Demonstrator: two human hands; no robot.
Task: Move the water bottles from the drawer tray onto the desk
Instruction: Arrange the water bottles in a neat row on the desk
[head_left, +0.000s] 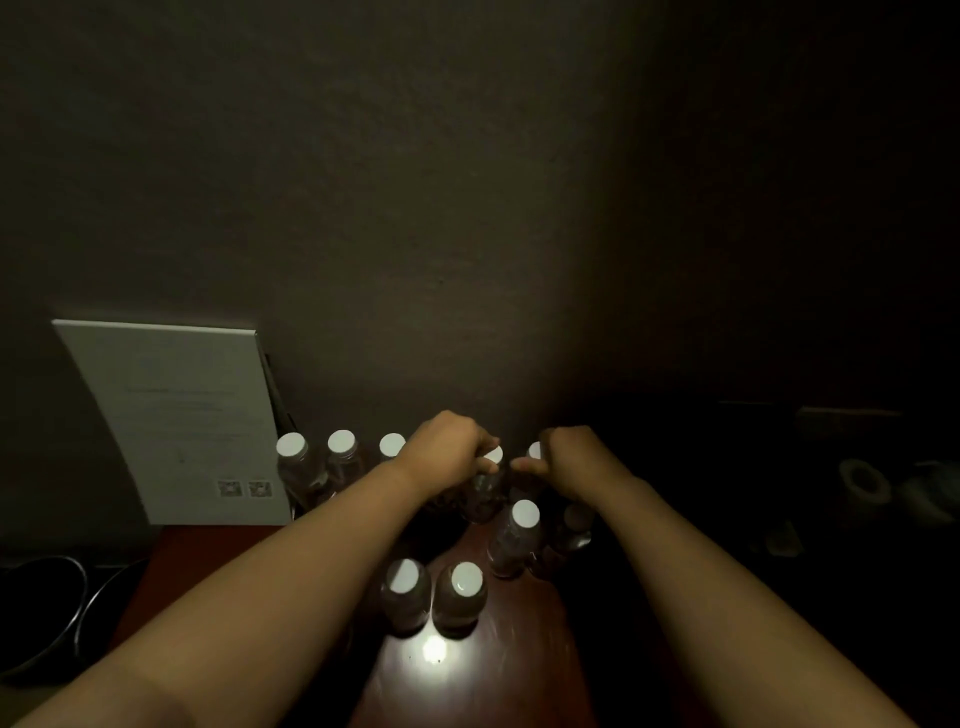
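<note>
Bottles upright on desk (498, 670): left hand (441, 447) grips capped bottle (488, 480), right hand (569, 454) on neighbour bottle (534, 451), w/ both far-side.

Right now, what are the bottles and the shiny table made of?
The bottles look like clear plastic: see-through bodies with matte white caps. The desk looks like dark reddish wood with a glossy finish, since a bright light spot reflects off it. The dim light leaves both a bit uncertain.
</note>
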